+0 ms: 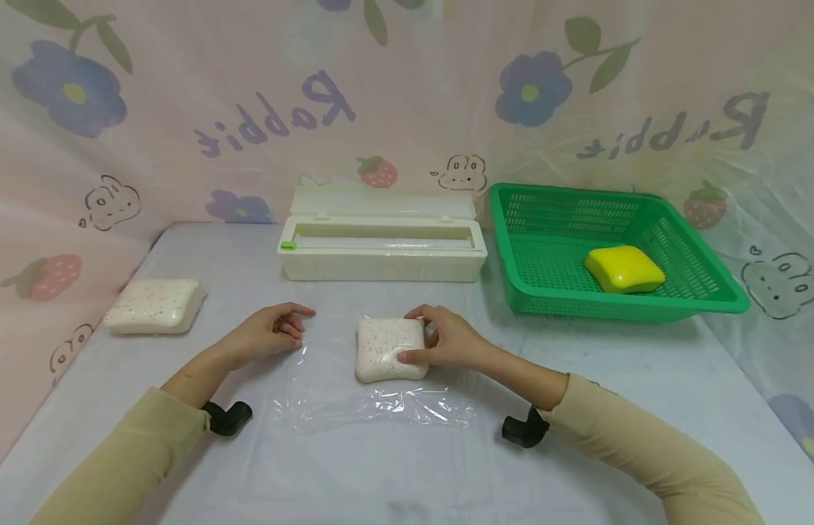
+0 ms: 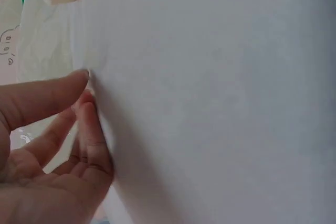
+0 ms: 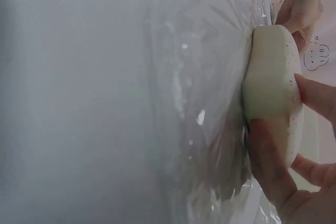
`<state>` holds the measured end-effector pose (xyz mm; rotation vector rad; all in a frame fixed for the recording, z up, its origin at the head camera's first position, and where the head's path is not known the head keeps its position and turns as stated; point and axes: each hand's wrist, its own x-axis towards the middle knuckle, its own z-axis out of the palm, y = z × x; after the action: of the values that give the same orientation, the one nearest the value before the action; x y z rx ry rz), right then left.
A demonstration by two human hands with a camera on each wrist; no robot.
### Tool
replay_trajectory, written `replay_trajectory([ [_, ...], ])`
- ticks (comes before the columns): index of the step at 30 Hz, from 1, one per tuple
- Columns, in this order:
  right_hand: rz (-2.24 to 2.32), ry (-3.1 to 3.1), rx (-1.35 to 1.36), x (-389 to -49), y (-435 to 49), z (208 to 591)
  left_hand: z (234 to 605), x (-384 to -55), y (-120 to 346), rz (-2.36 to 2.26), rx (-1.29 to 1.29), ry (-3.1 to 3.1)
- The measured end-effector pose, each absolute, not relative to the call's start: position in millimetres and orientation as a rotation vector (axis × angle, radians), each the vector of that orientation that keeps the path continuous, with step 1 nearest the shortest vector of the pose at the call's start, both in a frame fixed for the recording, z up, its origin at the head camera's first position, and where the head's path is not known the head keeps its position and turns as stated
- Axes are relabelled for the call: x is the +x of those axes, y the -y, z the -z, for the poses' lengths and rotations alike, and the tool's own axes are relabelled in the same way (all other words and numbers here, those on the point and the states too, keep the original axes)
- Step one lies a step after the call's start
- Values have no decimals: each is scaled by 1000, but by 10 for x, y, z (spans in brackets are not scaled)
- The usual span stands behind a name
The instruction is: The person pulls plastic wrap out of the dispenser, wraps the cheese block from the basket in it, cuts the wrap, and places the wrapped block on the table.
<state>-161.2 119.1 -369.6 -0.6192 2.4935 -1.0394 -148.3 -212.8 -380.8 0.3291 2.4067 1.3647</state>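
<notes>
A white, speckled, pillow-shaped block (image 1: 388, 350) lies on a sheet of clear plastic film (image 1: 380, 408) near the table's middle. My right hand (image 1: 446, 339) grips its right side, with the thumb on the near part and fingers around the far corner. In the right wrist view the block (image 3: 270, 77) shows smooth cream sides, and the film (image 3: 205, 103) spreads creased beside it. At the film's left edge is my left hand (image 1: 269, 335), thumb and fingertips pinching there, other fingers curled. Its thumb (image 2: 47, 98) and forefinger come close together in the left wrist view.
Behind the film stands an open white film dispenser (image 1: 383, 266) with a roll inside and a green slider. A green basket (image 1: 616, 306) at the back right holds a yellow block (image 1: 624, 268). Another white speckled block (image 1: 154, 306) lies at the left.
</notes>
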Motion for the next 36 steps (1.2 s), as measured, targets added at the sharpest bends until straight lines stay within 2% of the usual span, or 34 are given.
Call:
replay_trajectory([
  [6, 944, -2619, -592, -1571, -1227, 3658, 3700, -1375, 2036, -1220, 196, -2602],
  [10, 996, -2638, -695, -1583, -1307, 3645, 3632, -1282, 1970, -1119, 165, -2758],
  [14, 1047, -2551, -870, -1602, -1440, 3641, 3578, -1234, 1943, -1074, 372, -2754],
  [19, 881, -2364, -1052, -1593, -1628, 3614, 3574, -1172, 1961, -1015, 648, -2478],
  [36, 686, -2053, -1235, -1504, -1881, 3664, 3579, -964, 2051, -931, 792, -2212],
])
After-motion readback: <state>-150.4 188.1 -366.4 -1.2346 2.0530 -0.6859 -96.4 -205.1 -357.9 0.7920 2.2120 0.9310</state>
